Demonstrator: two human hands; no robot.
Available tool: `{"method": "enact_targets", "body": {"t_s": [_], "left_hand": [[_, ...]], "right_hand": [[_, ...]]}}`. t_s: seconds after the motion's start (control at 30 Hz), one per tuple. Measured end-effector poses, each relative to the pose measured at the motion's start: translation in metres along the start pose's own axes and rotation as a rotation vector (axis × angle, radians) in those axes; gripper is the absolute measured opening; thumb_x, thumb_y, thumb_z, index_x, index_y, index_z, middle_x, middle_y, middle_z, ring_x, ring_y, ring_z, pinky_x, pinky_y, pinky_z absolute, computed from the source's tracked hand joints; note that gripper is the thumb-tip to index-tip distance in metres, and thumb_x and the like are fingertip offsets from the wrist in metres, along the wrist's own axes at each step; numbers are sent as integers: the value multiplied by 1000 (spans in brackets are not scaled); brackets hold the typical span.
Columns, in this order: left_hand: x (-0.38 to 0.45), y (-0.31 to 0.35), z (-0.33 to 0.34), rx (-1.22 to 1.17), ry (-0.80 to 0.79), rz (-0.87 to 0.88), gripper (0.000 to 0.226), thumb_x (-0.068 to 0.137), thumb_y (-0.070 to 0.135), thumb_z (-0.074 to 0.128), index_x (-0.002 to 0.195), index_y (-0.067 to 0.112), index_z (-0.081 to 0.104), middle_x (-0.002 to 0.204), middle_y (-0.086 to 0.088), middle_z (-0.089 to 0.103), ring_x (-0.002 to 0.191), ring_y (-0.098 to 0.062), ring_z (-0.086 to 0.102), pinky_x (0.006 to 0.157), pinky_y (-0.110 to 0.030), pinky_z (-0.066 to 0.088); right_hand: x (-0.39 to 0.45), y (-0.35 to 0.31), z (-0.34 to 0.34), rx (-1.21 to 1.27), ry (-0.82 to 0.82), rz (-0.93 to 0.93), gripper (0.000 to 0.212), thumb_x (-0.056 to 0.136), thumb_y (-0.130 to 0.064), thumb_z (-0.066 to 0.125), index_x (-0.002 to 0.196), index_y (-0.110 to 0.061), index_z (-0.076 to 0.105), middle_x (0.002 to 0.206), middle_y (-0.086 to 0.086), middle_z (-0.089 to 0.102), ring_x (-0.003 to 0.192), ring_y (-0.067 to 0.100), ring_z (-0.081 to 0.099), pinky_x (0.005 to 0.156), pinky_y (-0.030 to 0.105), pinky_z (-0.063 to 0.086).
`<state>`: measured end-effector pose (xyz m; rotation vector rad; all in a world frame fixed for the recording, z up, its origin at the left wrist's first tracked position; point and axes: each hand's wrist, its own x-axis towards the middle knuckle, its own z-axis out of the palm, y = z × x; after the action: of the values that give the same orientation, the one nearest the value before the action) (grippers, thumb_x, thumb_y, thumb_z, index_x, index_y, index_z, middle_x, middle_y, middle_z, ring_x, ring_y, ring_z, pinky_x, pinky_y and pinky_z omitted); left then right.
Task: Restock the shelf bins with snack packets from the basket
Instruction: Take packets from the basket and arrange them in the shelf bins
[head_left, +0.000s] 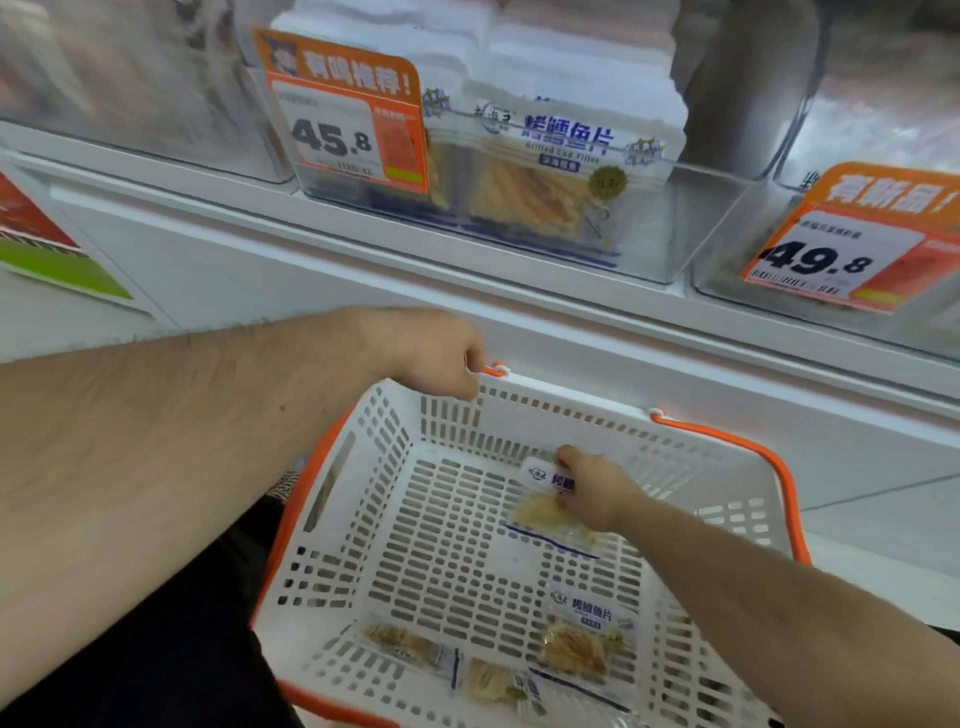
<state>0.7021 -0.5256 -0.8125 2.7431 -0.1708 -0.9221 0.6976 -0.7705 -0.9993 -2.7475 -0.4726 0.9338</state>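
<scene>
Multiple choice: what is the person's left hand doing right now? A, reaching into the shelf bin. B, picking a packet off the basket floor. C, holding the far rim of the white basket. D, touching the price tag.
C: the left hand grips the basket at its far rim, beside the orange handle's end.

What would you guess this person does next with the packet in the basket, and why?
Probably lift it up to the clear shelf bin. The right hand already pinches a fish snack packet off the basket floor, the left hand steadies the basket's rim, and that bin holds matching packets.
</scene>
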Motion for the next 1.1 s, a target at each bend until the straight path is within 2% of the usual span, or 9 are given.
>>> {"method": "enact_targets", "body": {"t_s": [0.17,0.3,0.47,0.63,0.8,0.87,0.93,0.97,1.1], "left_hand": [[-13,-10,-8,-119,36,22,42,90,38,67,127,19,58,118,5,64,103,-16,62,87,-31,50],[-24,-17,-13,-410,120,72,36,88,38,71,117,17,62,103,2,70,94,-17,68,87,-36,52],[-35,-16,-21,-669,154,125,26,90,21,72,109,5,65,99,-15,74,70,-11,63,58,-20,46],[-45,-19,-36,-829,302,167,7,91,11,68,96,15,71,97,-11,75,80,-20,65,77,-40,55],[-68,-29,-62,-1039,477,242,13,92,8,65,97,20,70,92,-4,77,82,-20,67,73,-34,54],[-76,-31,-70,-1103,579,280,14,92,7,65,94,20,71,97,-9,76,85,-23,64,85,-45,53],[-80,-30,-76,-1138,651,299,17,92,5,64,93,21,71,105,-17,73,87,-23,61,93,-53,50],[-81,-29,-77,-1151,670,306,17,93,5,63,93,20,71,106,-18,73,86,-23,61,91,-52,50],[-81,-27,-79,-1189,724,328,12,93,6,63,96,15,71,98,-14,75,80,-18,64,74,-36,50]], "right_hand": [[-22,-53,-71,66,139,-177,24,88,-16,64,108,-22,52,95,-4,57,87,20,56,75,31,46],[-49,-93,-127,129,240,-246,25,85,-19,70,100,-26,52,91,-2,64,76,21,63,74,40,55],[-81,-129,-168,259,309,-284,25,83,-14,74,99,-21,57,88,4,68,70,25,69,68,50,58],[-100,-145,-196,356,426,-290,28,80,-17,80,97,-23,58,85,-4,69,74,21,68,66,37,59],[-109,-142,-218,710,588,-258,28,75,-16,85,96,-16,67,88,3,75,73,18,70,67,31,56],[-112,-145,-222,909,514,-291,20,82,-9,77,101,-8,69,79,2,73,54,9,60,53,18,45],[-114,-149,-224,991,472,-313,8,89,-6,69,97,-5,68,57,-5,61,44,10,40,46,20,31],[-114,-151,-225,1009,462,-320,3,91,-5,66,91,-8,67,49,-9,55,45,12,32,47,25,24],[-113,-158,-231,1061,461,-329,31,92,-1,63,66,-17,70,45,-9,48,46,12,21,50,27,16]]}}
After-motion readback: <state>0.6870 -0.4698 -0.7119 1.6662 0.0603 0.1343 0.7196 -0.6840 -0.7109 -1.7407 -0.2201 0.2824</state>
